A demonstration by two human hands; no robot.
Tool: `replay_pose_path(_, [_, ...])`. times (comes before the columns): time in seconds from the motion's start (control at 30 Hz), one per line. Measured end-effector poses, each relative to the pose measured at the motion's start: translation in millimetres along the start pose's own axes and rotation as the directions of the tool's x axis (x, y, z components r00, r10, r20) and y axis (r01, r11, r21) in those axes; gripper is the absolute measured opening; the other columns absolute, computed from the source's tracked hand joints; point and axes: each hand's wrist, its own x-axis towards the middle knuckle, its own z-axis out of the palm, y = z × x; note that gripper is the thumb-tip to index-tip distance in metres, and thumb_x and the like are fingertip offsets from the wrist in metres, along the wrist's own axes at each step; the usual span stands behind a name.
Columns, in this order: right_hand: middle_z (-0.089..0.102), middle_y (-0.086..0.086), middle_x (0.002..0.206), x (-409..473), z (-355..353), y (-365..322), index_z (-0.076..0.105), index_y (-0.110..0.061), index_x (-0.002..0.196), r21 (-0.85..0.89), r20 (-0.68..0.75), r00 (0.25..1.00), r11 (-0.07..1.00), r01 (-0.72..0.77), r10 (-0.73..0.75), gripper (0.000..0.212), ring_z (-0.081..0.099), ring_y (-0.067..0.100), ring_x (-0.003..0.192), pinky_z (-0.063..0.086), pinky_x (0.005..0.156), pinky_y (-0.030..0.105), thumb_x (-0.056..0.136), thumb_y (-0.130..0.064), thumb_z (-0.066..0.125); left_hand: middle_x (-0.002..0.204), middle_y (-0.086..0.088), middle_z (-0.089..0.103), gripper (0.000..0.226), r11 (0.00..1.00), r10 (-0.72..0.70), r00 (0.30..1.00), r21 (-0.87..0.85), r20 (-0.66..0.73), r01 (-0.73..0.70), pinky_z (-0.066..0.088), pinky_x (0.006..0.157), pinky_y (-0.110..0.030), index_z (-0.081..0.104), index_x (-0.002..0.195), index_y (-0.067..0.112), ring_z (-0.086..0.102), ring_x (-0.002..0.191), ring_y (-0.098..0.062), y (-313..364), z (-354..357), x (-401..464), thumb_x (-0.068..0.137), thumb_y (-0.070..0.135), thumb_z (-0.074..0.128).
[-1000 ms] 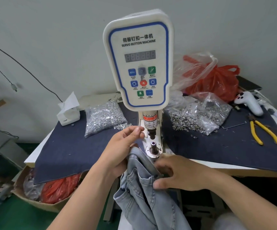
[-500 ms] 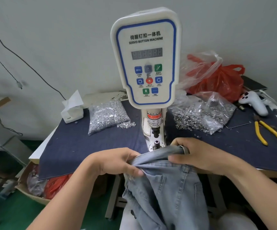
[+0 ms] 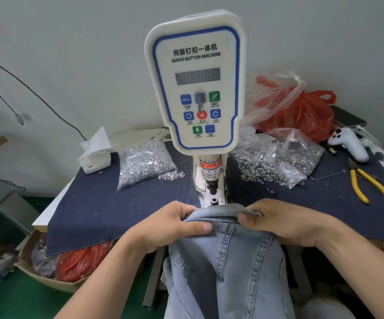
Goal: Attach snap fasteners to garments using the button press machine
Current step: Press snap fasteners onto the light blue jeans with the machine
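Grey wall backs a desk (image 3: 99, 210) covered in dark blue cloth, on which the button press machine (image 3: 196, 88) stands upright, just beyond both hands. Light denim jeans (image 3: 230, 268) hang from the desk's near edge, their waistband (image 3: 227, 209) raised between the two hands and lying just short of the lower die (image 3: 214, 200); it is not yet under the punch (image 3: 212, 188).

Left hand (image 3: 170, 224): grip closed on the waistband, thumb laid along the fold. Right hand (image 3: 285, 221): grip likewise pinching the band's far end.

Beyond the left hand lies a clear bag of silver fastener caps (image 3: 143, 161); beyond the right, a bag of ring parts (image 3: 276, 162). Yellow pliers (image 3: 370, 186) lie well to the right.

Judgement: the step in hand is positioning. The next move calls for sliding the band forward, flat and taut, until the marked spot sits over the die (fingers kept outside the punch line, as the warning label advises). Whether a fastener is loaded cannot be told.
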Motion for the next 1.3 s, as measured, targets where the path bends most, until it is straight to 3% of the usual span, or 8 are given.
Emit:
replay_pose_path(0.2, [0.078,0.003,0.088,8.1,-6.0,-6.7,0.080,-0.016,0.084,0.006,-0.068,0.996,0.999,0.049,-0.049,0.024,0.072,0.011,0.081,0.054,0.071,0.021,0.089,-0.040,0.079,0.105,-0.007,0.080,0.038,0.995,0.059,0.993,-0.080,-0.101,-0.067,0.056,0.081,-0.025,0.080,0.109,0.015,0.075,0.095,-0.018,-3.7,1.5,3.0,0.086,0.045,0.085])
replay_pose_path(0.37, [0.075,0.024,0.109,24.9,-11.7,-3.0,0.077,-0.001,0.103,0.131,-0.128,0.992,0.991,0.035,-0.018,0.039,0.072,0.027,0.095,0.057,0.087,0.034,0.085,-0.035,0.082,0.096,-0.008,0.078,0.042,0.994,0.026,0.983,-0.099,-0.182,-0.045,0.055,0.074,-0.025,0.079,0.104,0.012,0.072,0.086,-0.017,-5.4,-0.8,10.4,0.084,0.049,0.082])
replay_pose_path(0.5, [0.077,0.021,0.102,37.9,-12.6,-5.5,0.080,-0.004,0.101,0.235,-0.191,0.982,0.972,0.029,0.017,0.028,0.075,0.024,0.087,0.058,0.073,0.028,0.088,-0.028,0.077,0.101,-0.012,0.079,0.035,0.977,0.020,0.979,-0.204,-0.201,-0.062,0.056,0.073,-0.024,0.081,0.110,0.012,0.073,0.087,-0.018,-4.5,-3.6,17.5,0.090,0.041,0.079])
replay_pose_path(0.67, [0.071,0.029,0.115,45.9,-12.2,-3.4,0.066,0.013,0.118,0.195,-0.275,0.961,0.980,0.033,0.023,0.053,0.071,0.027,0.094,0.052,0.087,0.035,0.092,-0.033,0.074,0.117,-0.032,0.072,0.050,0.964,0.015,0.967,-0.252,-0.256,-0.082,0.052,0.084,-0.035,0.074,0.114,-0.003,0.069,0.094,-0.027,-7.6,-2.0,25.7,0.086,0.039,0.078])
replay_pose_path(0.83, [0.076,0.021,0.102,49.4,-13.3,-2.8,0.074,0.003,0.098,0.125,-0.314,0.949,0.992,0.017,0.024,0.040,0.071,0.024,0.087,0.052,0.079,0.033,0.091,-0.036,0.075,0.106,-0.015,0.063,0.075,0.970,-0.001,0.952,-0.232,-0.306,-0.073,0.037,0.090,-0.043,0.065,0.120,-0.012,0.054,0.099,-0.028,-10.7,0.3,33.0,0.078,0.048,0.081])
replay_pose_path(1.0, [0.080,0.004,0.100,46.0,-17.1,-1.7,0.084,-0.029,0.093,0.135,-0.148,0.989,0.991,0.025,-0.005,0.010,0.074,0.009,0.091,0.055,0.074,0.018,0.093,-0.032,0.074,0.120,-0.013,0.077,0.032,0.976,0.001,0.957,-0.208,-0.290,-0.064,0.051,0.096,-0.038,0.081,0.116,0.037,0.069,0.104,-0.020,-15.7,-1.6,35.3,0.086,0.048,0.075])
replay_pose_path(1.2, [0.063,-0.003,0.069,50.1,-19.3,-4.2,0.066,-0.019,0.071,-0.111,-0.280,0.960,0.994,-0.007,-0.025,0.037,0.054,0.006,0.062,0.040,0.061,0.020,0.090,-0.050,0.074,0.116,-0.007,0.080,0.022,0.978,-0.015,0.954,-0.205,-0.298,-0.049,0.061,0.091,-0.033,0.081,0.118,0.029,0.076,0.110,-0.023,-18.7,-5.9,37.8,0.105,0.033,0.063])
replay_pose_path(1.3, [0.073,-0.003,0.082,52.1,-18.1,-7.2,0.071,-0.017,0.072,-0.158,-0.281,0.959,0.987,-0.015,-0.031,0.041,0.064,0.006,0.073,0.048,0.072,0.029,0.092,-0.053,0.071,0.117,-0.005,0.080,0.025,0.980,-0.007,0.943,-0.190,-0.332,-0.059,0.060,0.089,-0.032,0.081,0.116,0.028,0.075,0.112,-0.022,-19.6,-4.6,37.8,0.110,0.030,0.057])
